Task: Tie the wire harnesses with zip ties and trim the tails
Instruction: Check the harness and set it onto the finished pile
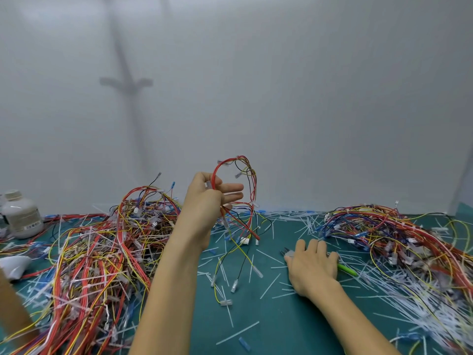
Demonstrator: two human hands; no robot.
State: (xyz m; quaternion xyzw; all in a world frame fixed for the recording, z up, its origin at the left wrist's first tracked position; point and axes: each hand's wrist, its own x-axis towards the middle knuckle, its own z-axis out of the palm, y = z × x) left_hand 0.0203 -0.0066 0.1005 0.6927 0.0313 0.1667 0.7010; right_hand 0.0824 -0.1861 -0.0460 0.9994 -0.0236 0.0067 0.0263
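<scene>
Left hand, centre frame, pinches a looped harness raised above the mat; right hand, right of centre, covers the cutters, grip not discernible.

The bottle label's print is unreadable.

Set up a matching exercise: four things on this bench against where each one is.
Things:
1. harness
2. cutters
3. bottle
4. cut tails

Places:
A. standing at the far left
B. strewn over the mat
C. held up in the left hand
D. under the right hand

Pairs: 1-C, 2-D, 3-A, 4-B.
</scene>
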